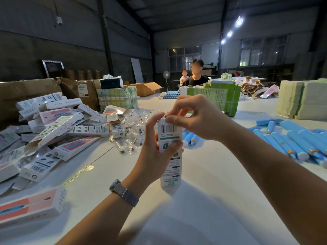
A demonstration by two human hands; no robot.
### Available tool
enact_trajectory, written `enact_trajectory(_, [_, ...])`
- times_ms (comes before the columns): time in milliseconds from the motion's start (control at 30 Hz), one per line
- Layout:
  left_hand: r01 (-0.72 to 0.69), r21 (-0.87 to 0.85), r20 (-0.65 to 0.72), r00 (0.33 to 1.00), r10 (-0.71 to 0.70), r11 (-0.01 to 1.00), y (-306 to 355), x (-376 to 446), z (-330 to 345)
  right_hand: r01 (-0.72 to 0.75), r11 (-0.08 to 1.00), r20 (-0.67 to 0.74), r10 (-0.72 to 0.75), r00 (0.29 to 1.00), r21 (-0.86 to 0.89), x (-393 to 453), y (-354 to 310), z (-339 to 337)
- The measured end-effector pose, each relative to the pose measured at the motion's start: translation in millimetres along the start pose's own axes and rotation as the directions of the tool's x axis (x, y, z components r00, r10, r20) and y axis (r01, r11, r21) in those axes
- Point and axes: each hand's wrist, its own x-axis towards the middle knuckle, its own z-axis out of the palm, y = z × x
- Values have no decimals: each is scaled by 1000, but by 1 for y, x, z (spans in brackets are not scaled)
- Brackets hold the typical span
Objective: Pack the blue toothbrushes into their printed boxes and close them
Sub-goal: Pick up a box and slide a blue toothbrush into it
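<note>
A white printed box (170, 167) stands upright on the white table (203, 174), barcode side toward me. My left hand (155, 149) grips its upper half, fingers curled round it. My right hand (192, 117) pinches the top flap of the box with thumb and fingertips. What is inside the box is hidden. Several blue toothbrushes (290, 138) lie loose on the table to the right, and a few more blue toothbrushes (190, 137) lie just behind the box.
A heap of printed boxes (53, 128) covers the left of the table, with a pink-fronted box (30, 204) near me. Small clear bags (134, 126) lie behind the left hand. Cardboard cartons, green packs (217, 98) and stacked flat boxes (300, 99) stand farther back. Two people sit across.
</note>
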Motion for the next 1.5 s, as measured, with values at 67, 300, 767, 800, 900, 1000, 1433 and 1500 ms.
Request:
enact_trajectory(67, [-7,15,-12,1000,7,1000,0,0,0,-43,997,33,41,999,61,-1,6,0])
enact_trajectory(300, [0,64,-21,1000,1,998,-1,-1,-1,0,991,-86,12,996,133,-12,14,11])
enact_trajectory(767, [-33,91,-26,999,36,995,-3,-3,2,-5,991,-33,9,999,134,-11,12,5])
enact_trajectory(800, [-28,94,-27,999,31,995,-2,-3,2,2,991,-28,1,1000,130,-11,12,5])
enact_trajectory(900, [-15,97,-38,999,19,995,-1,-2,3,-9,991,-54,17,998,135,-12,14,11])
enact_trajectory(1000, [-9,105,-63,998,16,994,-2,-1,5,-69,972,-101,94,990,225,-15,17,18])
enact_trajectory(1433, [49,-199,86,996,-32,979,10,-12,6,-237,971,-246,226,943,-18,-22,19,32])
enact_trajectory(1500, [-9,-108,74,997,17,994,7,-11,7,-282,959,-294,268,918,-8,-28,19,20])
